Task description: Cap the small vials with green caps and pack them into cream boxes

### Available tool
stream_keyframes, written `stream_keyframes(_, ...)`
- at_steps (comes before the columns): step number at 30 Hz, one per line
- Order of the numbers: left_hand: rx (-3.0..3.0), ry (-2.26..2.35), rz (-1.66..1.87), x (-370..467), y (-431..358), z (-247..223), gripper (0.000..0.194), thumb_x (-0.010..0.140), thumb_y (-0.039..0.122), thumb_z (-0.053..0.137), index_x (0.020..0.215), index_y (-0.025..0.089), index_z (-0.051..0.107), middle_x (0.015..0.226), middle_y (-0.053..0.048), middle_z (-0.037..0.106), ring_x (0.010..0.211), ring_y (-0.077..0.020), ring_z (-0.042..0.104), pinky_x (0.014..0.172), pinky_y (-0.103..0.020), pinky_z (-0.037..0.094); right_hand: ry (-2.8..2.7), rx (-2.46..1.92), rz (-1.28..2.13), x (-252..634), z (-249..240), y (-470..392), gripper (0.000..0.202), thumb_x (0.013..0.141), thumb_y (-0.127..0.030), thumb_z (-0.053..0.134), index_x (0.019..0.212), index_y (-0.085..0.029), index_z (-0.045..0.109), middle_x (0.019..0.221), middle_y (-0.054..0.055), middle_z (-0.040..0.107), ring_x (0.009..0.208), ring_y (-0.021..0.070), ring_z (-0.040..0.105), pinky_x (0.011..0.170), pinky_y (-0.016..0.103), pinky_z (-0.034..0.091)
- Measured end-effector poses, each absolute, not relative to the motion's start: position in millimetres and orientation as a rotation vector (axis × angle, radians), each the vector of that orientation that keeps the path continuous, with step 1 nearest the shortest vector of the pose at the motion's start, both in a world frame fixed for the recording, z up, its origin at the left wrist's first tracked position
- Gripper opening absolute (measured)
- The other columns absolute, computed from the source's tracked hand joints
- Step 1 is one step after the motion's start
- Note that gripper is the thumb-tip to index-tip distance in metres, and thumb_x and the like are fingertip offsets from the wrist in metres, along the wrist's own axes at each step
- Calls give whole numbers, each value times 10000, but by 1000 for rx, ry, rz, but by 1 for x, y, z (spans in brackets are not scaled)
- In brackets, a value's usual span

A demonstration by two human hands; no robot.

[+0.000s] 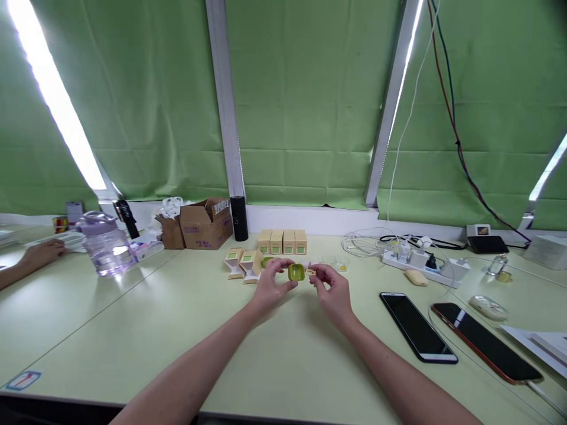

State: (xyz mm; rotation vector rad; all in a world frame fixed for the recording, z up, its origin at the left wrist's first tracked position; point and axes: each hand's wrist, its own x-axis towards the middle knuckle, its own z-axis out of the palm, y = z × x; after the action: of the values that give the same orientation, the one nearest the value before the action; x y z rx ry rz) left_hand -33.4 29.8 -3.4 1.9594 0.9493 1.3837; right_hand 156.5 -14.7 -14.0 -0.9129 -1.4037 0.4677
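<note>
My left hand (273, 284) pinches a small green square case (296, 272), its hollow side facing me. Close to its right, my right hand (332, 289) grips a small pale-yellow ring-shaped piece (309, 272) between thumb and fingertips. Whether the piece touches the case I cannot tell. Beyond my left hand stand two opened small cardboard boxes (251, 264) with green labels. Another green item (266, 261) shows partly behind my fingers. A clear plastic piece (339, 263) with a yellow spot lies past my right hand.
Several closed small boxes (282, 242) stand in a row at the back. Left are a brown carton (206, 227), a black cylinder (239, 218) and a water jug (106, 245). Right are a power strip (420, 265) and two phones (416, 327). Another person's hand (46, 252) rests far left.
</note>
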Motion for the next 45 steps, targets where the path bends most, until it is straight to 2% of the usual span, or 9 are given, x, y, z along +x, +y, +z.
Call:
stream_keyframes(8,2042,816,1375,-27,17,2,405,733,202,831,1118,266,725,1160,-89,645,1110,-269,609,1008,-455,508,-1723,-953,-223,159,-13,-17,222,977,-177,507,1061,-221,708,1015,104,713,955,247,654,828,366,540)
stream_keyframes(15,2062,789,1358,-24,14,2,415,728,148,820,1112,263,711,1161,-84,612,1123,-261,589,1032,-461,504,-1793,-1027,-486,159,-10,-17,205,994,-179,516,1007,-195,720,925,98,652,854,231,578,746,349,448)
stream_keyframes(24,2074,788,1346,-25,16,-1,443,720,124,819,1126,259,707,1177,-83,607,1122,-261,593,1044,-475,499,-1833,-1046,-569,159,-10,-17,204,1001,-169,509,957,-195,707,833,77,629,779,221,517,726,353,376)
stream_keyframes(45,2103,789,1312,-24,14,0,475,703,65,811,1138,223,703,1181,-95,594,1166,-273,570,1071,-487,479,-1833,-966,-707,158,-9,-16,170,969,-119,537,900,-177,680,789,59,607,763,210,470,690,347,336)
